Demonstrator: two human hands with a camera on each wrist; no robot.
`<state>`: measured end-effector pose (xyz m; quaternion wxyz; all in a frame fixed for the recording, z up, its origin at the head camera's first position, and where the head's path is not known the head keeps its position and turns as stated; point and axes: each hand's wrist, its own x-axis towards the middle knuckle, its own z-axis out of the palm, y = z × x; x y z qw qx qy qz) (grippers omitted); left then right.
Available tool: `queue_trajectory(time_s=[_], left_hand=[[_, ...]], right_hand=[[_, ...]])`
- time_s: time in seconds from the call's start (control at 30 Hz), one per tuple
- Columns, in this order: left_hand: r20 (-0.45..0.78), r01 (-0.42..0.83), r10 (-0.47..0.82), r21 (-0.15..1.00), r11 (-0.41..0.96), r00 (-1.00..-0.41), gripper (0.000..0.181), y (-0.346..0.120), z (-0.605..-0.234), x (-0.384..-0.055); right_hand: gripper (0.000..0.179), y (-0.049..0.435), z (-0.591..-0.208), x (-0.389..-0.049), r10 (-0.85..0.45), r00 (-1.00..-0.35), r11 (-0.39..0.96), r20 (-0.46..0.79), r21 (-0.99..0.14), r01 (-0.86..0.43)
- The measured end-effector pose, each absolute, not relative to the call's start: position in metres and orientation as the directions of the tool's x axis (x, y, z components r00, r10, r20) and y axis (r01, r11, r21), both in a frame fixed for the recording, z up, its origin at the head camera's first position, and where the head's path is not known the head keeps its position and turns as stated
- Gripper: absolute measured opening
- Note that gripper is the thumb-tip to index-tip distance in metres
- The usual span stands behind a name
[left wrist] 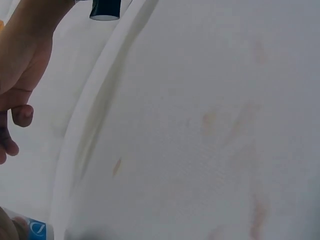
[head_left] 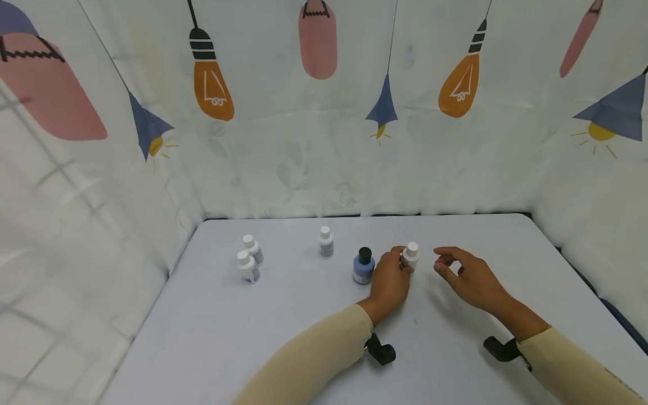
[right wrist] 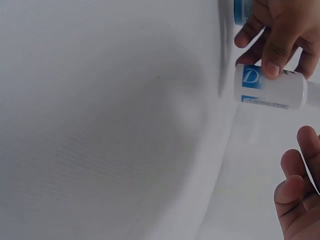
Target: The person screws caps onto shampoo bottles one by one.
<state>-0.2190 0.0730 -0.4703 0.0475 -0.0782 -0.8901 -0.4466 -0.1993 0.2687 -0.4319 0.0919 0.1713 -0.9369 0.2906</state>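
My left hand point(head_left: 392, 281) grips a small white bottle point(head_left: 410, 254) with a white screw cap, its thumb lying across the side in the right wrist view. The bottle stands roughly upright, and its label point(right wrist: 251, 77) has a blue patch. Close on the left of that hand is a blue bottle point(head_left: 363, 269) with a black cap, partly in view as a blue edge point(right wrist: 243, 12) by the fingers. To the right of the white bottle, my right hand point(head_left: 471, 279) holds nothing, fingers loosely bent and apart from the bottle.
Two more white bottles point(head_left: 249, 269) point(head_left: 253, 251) stand close together at the left of the white table point(head_left: 212, 337). Another white bottle point(head_left: 326, 243) is near the back middle. A patterned cloth point(head_left: 283, 152) hangs behind. Each wrist carries a black camera mount point(head_left: 381, 350).
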Motion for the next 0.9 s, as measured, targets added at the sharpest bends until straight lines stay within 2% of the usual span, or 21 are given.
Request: queue_trajectory(time_s=[0.47,0.9], left_hand=[[0.127,0.038,-0.122,0.828,0.559,-0.984,0.042,0.093,-0.469,-0.242],[0.116,-0.025,-0.237,0.854,0.519,-0.964,0.040,0.100,-0.474,-0.260]], right_hand=[[0.035,0.274,-0.438,-0.202,-0.268,-0.925,0.775,0.270,-0.510,-0.374],[0.031,0.277,-0.441,-0.201,-0.272,-0.917,0.771,0.292,-0.504,-0.389]])
